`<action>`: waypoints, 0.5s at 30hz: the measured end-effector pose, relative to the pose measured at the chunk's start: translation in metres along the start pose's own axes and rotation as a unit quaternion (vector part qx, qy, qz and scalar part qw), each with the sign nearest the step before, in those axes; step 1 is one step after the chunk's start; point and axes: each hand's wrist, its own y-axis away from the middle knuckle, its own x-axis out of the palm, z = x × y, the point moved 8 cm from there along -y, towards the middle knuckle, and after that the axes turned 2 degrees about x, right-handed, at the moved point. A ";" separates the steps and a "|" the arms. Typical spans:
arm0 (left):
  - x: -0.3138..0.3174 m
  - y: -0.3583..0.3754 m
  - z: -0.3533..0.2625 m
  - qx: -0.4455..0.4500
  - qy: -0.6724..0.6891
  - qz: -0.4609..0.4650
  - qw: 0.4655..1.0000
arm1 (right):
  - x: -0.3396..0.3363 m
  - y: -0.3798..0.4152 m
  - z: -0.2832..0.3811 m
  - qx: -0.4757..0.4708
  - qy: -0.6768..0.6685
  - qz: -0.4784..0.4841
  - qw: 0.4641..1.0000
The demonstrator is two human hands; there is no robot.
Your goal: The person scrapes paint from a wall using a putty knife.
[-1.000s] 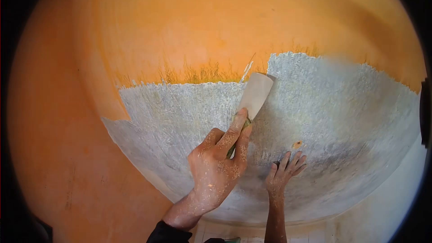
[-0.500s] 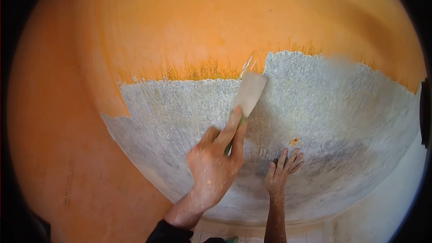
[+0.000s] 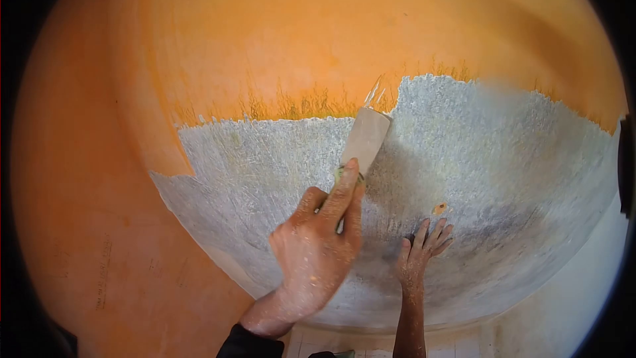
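Observation:
My left hand (image 3: 315,245) is wrapped round the greenish handle of a scraper, its index finger stretched up along the base of the blade. The wide pale blade of the scraper (image 3: 366,136) points up the wall, its front edge at the ragged border of the orange paint (image 3: 278,40). White scratches show in the paint just above the blade. Below the border lies rough grey bare wall (image 3: 265,159). Lower right, my right hand (image 3: 424,248) rests against the grey wall with fingers spread, holding nothing. Pale specks dot both hands.
A small orange-brown spot (image 3: 439,208) marks the wall above my right fingertips. At left, an orange wall surface (image 3: 86,192) carries faint markings. A dark upright object (image 3: 625,166) stands at the far right edge. Light floor tiles (image 3: 318,341) show at the bottom.
The scraper blade sits slightly lower against the paint border, and the white scratches above it show more plainly. My right hand stays spread on the wall. The view has shifted slightly.

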 end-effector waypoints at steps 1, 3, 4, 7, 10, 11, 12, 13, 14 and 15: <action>0.001 0.004 0.004 -0.001 0.000 0.002 1.000 | -0.001 0.000 0.000 0.003 -0.001 0.008 1.000; 0.004 0.008 0.010 0.007 -0.001 -0.001 1.000 | 0.001 -0.006 0.000 0.001 -0.001 0.001 1.000; 0.005 0.001 0.005 0.029 -0.013 -0.014 0.999 | 0.002 -0.008 0.002 -0.002 0.001 -0.008 1.000; 0.006 -0.012 -0.006 0.062 -0.047 -0.019 0.997 | 0.001 -0.001 0.001 0.006 -0.006 0.014 1.000; 0.000 -0.002 0.001 0.058 -0.054 -0.001 0.997 | 0.000 -0.001 -0.003 -0.004 -0.006 0.026 1.000; 0.002 0.000 0.002 0.060 -0.055 -0.007 0.997 | 0.002 -0.001 -0.002 -0.005 -0.006 0.023 1.000; 0.003 -0.001 0.002 0.060 -0.055 -0.010 0.997 | 0.003 -0.002 -0.002 0.002 -0.011 0.022 1.000; 0.002 0.000 0.000 0.060 -0.064 -0.001 0.996 | 0.002 -0.002 -0.003 0.006 -0.013 0.028 0.999; -0.001 -0.002 -0.006 0.059 -0.074 0.006 0.996 | 0.003 -0.001 -0.002 0.010 -0.017 0.034 0.999; -0.004 -0.004 -0.008 0.060 -0.085 0.012 0.994 | 0.003 0.000 0.000 0.013 -0.021 0.036 0.999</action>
